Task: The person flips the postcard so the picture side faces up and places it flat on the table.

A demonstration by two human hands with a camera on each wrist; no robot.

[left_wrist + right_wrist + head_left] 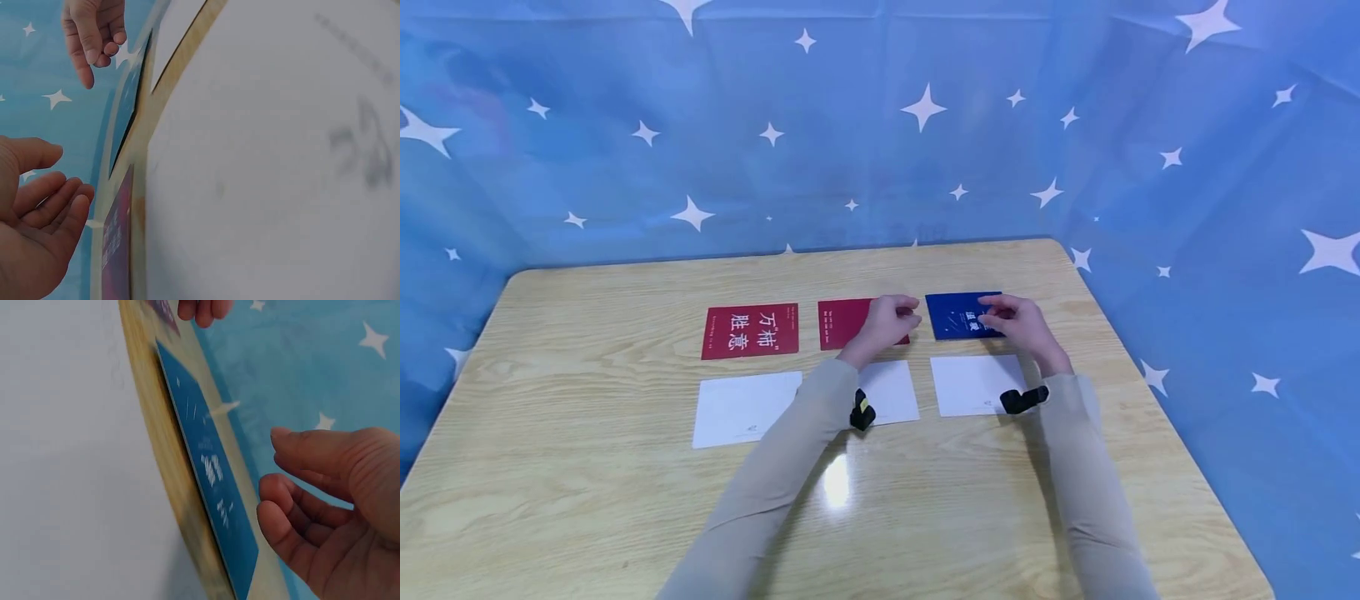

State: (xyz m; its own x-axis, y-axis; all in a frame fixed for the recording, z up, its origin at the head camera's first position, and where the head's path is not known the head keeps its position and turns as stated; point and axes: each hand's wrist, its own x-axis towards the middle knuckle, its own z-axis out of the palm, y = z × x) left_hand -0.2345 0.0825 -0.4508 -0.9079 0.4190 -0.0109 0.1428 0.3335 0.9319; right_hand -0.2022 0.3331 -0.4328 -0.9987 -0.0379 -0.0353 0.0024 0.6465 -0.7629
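Note:
My left hand (883,327) is above the right part of the middle red card (842,321), with loosely bent fingers and nothing in them. Over the right end of the blue card (951,317) is my right hand (1021,327), thumb and fingers apart. The right wrist view shows a gap between that right hand (331,500) and the blue card (209,462), which lies flat with white characters on it. White cards lie closer to me: one (973,383) below the blue card, another (891,392) partly hidden behind my left forearm.
At the left, a red card (748,331) with large white characters lies above a third white card (741,408). All rest on a light wooden table (587,367). A blue curtain (850,125) with white stars hangs behind the table and along its right side.

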